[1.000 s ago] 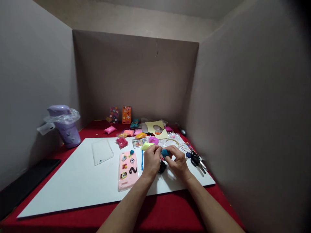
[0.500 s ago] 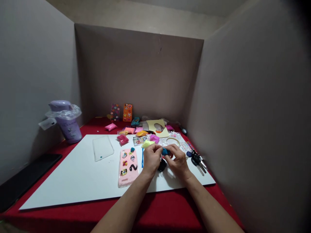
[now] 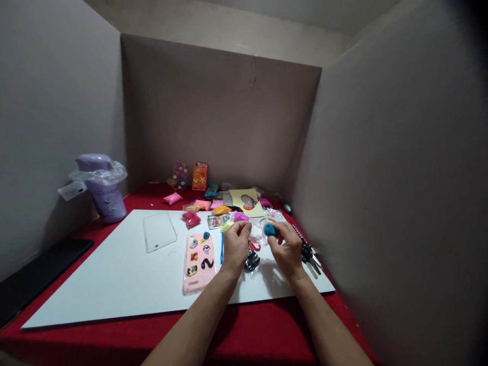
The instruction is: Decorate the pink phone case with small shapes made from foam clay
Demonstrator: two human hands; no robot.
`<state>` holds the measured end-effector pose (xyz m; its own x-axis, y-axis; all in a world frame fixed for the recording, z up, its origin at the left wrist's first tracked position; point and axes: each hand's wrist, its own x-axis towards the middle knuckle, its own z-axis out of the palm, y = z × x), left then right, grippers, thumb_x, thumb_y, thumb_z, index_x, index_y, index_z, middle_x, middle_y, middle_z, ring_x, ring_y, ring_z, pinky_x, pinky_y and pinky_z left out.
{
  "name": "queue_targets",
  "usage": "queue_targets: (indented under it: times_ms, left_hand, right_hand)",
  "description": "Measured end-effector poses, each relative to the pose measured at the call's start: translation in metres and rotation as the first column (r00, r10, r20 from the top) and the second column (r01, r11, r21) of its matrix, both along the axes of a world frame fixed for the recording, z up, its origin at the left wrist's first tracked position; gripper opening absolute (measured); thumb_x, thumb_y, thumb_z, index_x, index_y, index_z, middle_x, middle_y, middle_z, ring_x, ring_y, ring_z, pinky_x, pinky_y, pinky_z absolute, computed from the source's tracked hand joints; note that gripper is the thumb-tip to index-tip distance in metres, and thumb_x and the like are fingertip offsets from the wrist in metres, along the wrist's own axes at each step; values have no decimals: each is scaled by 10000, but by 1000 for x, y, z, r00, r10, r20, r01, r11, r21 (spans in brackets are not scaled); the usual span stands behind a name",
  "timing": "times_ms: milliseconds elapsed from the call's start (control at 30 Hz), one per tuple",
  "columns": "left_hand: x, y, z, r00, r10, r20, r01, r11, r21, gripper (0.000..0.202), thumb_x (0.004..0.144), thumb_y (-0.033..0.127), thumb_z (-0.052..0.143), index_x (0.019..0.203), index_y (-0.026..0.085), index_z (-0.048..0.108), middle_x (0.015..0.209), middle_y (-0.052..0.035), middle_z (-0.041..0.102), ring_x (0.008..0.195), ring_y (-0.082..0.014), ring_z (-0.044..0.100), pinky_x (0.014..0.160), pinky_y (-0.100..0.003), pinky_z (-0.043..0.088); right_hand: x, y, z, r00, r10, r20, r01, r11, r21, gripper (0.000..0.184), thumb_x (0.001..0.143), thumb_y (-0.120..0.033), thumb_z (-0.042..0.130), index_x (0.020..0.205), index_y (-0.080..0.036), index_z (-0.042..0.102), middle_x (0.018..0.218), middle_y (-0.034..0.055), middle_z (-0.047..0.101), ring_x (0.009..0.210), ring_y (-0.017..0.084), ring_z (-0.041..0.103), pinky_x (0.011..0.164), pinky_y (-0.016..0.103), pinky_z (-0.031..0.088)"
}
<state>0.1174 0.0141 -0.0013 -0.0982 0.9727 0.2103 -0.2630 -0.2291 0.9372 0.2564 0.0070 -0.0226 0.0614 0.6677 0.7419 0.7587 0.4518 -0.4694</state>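
My right hand (image 3: 286, 248) grips a lump of blue clay (image 3: 270, 230) between thumb and fingers, above the board. To its left, my left hand (image 3: 237, 246) is closed in a pinch; whatever lies between its fingertips is too small to make out. A pink phone case (image 3: 200, 277) decorated with small clay figures, including a black squiggle and a blue piece at its top, lies left of my left hand. Between and below the hands rests a black clay packet (image 3: 252, 260), with a red loop (image 3: 254, 246) just behind it. A blue stick tool (image 3: 221, 249) is partly covered by my left hand.
The white board (image 3: 110, 269) lies on red cloth (image 3: 263, 330). A clear case (image 3: 160, 233) is at left; scissors (image 3: 313, 263) are at right. Colored clay packets (image 3: 191, 219) and a yellow card (image 3: 249, 198) lie behind. A purple bottle (image 3: 109, 201) and a black slab (image 3: 46, 279) stand far left.
My hands have moved apart. The blue clay, earlier between both hands, is now in my right hand, farther right. The view has shifted slightly.
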Motion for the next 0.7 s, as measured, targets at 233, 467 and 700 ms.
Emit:
queue_targets:
  times_ms: [233, 467, 700]
  left_hand:
    - [-34, -22, 59, 997, 65, 34, -71, 974, 216, 230, 799, 342, 614, 916, 144, 605, 733, -8, 583, 596, -90, 499, 504, -183, 393]
    - [-99, 9, 67, 907, 326, -268, -236, 919, 317, 220, 782, 332, 609, 903, 148, 621, 776, -31, 632, 676, -140, 570, 604, -240, 454]
    - [-138, 60, 46, 750, 501, -431, -336, 851, 404, 226, 813, 344, 512, 861, 144, 608, 765, -49, 639, 720, -185, 602, 638, -272, 453]
  right_hand:
    - [15, 5, 5, 975, -182, 127, 203, 963, -176, 272, 749, -194, 498, 995, -227, 608, 930, 35, 669, 805, 197, 605, 701, 278, 412]
    - [20, -1, 9, 955, -127, 267, 216, 916, -339, 167, 725, -213, 516, 849, -242, 625, 855, 18, 661, 821, 192, 589, 659, 253, 353]
    - [25, -1, 8, 956, 6, 294, 145, 860, -489, 284, 684, -188, 539, 935, -261, 649, 939, 2, 674, 829, 177, 625, 659, 240, 387]
